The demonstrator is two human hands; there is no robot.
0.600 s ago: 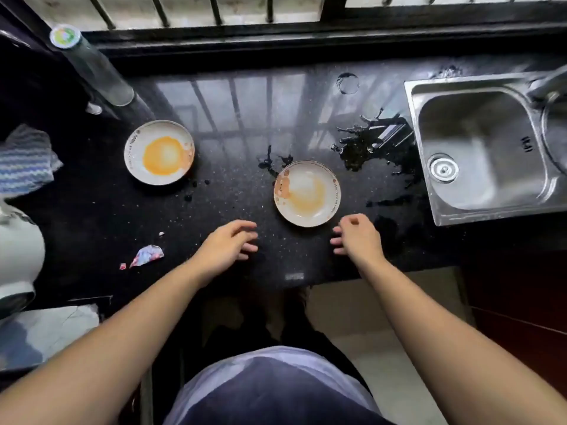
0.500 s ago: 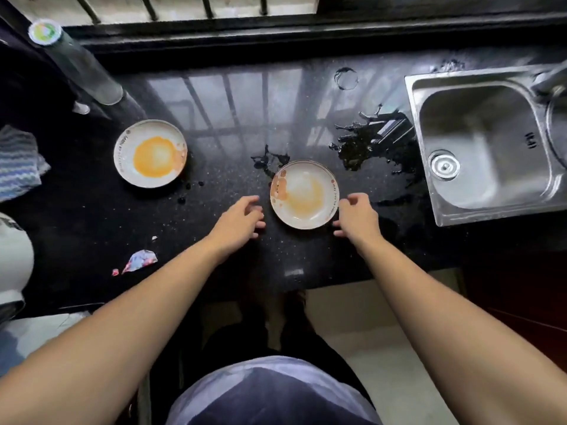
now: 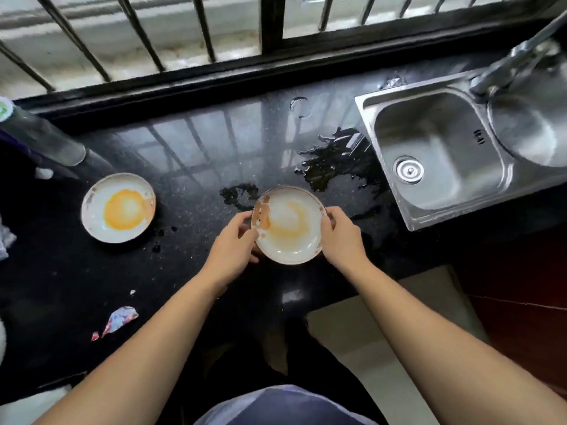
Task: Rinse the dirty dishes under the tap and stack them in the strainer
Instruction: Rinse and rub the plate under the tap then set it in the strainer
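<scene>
A white plate (image 3: 288,223) smeared with orange sauce sits at the middle of the black counter. My left hand (image 3: 233,245) grips its left rim and my right hand (image 3: 339,237) grips its right rim. A second white plate (image 3: 118,208) with an orange stain lies further left on the counter, untouched. The steel sink (image 3: 435,151) is at the right, and the tap (image 3: 515,61) rises over its far right corner. No strainer is in view.
Water is spilled on the counter (image 3: 331,161) between the plate and the sink. A clear bottle (image 3: 36,134) lies at the far left. A torn wrapper (image 3: 119,319) lies near the front edge. Window bars run along the back.
Both hands have moved forward from the counter's front and closed on the two sides of the near plate. The view has tilted up toward the window.
</scene>
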